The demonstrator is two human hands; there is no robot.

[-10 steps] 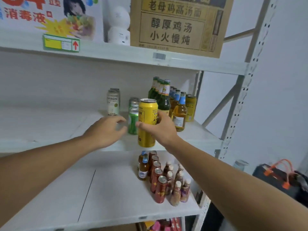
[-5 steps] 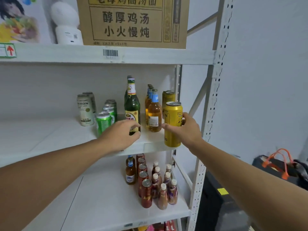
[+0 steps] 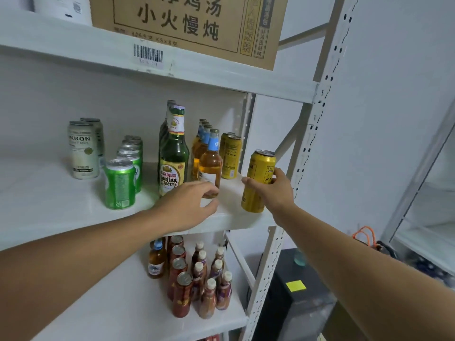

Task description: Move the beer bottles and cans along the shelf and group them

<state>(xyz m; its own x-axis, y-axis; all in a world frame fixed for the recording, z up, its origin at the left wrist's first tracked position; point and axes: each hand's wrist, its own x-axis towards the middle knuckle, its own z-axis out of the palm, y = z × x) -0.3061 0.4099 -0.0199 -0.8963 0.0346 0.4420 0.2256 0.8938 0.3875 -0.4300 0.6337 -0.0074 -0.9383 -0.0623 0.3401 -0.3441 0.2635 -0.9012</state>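
My right hand (image 3: 273, 190) grips a tall yellow can (image 3: 259, 178) upright at the right end of the middle shelf (image 3: 49, 205). Behind it stand two more yellow cans (image 3: 231, 156). A row of amber bottles with blue necks (image 3: 209, 161) and a row of green beer bottles (image 3: 173, 153) stand left of those. My left hand (image 3: 189, 205) hovers with loosely curved fingers at the base of the front amber bottle, holding nothing. Further left are several green cans (image 3: 120, 184) and two white cans (image 3: 82, 150).
The lower shelf (image 3: 110, 303) holds several small red and brown bottles (image 3: 194, 274). A cardboard box (image 3: 197, 23) sits on the top shelf. The perforated rack upright (image 3: 317, 114) stands just right of the held can. A dark bin (image 3: 298, 299) is on the floor.
My right hand has carried the yellow can rightward along the shelf to its right end. My left hand has followed to the front amber bottle. The camera has turned right.
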